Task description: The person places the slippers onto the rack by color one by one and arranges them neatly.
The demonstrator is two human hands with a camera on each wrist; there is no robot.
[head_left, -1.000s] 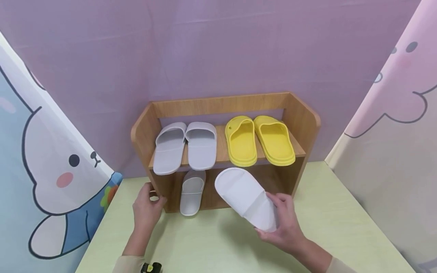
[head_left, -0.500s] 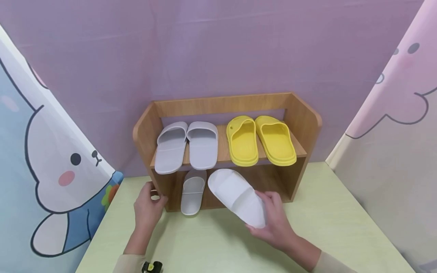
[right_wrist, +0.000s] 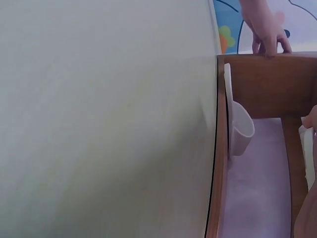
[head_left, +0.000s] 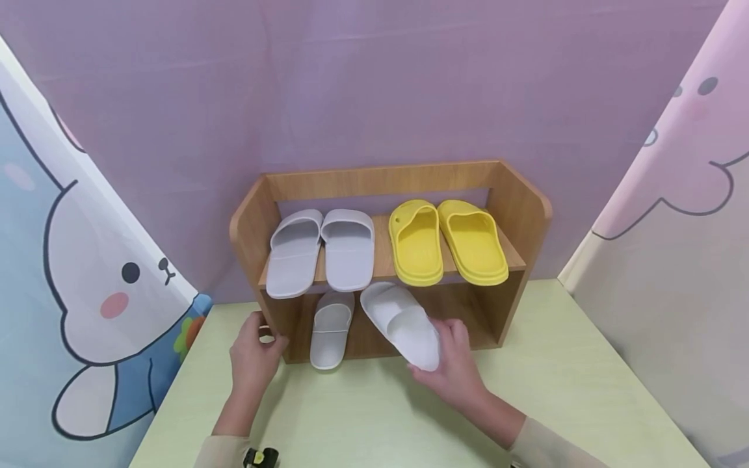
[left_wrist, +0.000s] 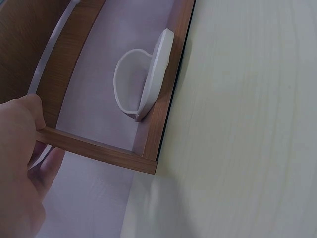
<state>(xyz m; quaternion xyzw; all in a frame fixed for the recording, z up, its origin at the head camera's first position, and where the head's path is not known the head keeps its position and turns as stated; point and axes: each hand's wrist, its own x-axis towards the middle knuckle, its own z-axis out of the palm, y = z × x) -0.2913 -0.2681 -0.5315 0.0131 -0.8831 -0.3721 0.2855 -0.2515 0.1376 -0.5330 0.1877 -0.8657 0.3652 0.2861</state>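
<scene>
My right hand (head_left: 450,364) holds a white slipper (head_left: 398,318) by its heel end, thumb on the near side and fingers on the far side. The slipper is tilted, its toe at the lower opening of a small wooden shoe rack (head_left: 386,184). My left hand (head_left: 254,354) grips the front edge of the rack's left side panel, thumb and fingers on opposite faces in the left wrist view. On the lower shelf, to the left of the held slipper, lies a matching white slipper (head_left: 329,338). The right wrist view catches only part of my right hand (right_wrist: 308,198).
The upper shelf bears a pair of pale grey slippers (head_left: 348,260) on the left and yellow clogs (head_left: 417,253) on the right. The rack stands on a pale green table (head_left: 328,416) against a purple cloth (head_left: 374,84). Cartoon-printed cloths (head_left: 134,338) hang at both sides.
My right hand has moved left and forward with the white slipper, bringing its toe up to the rack's lower opening. My left hand keeps its grip on the side panel.
</scene>
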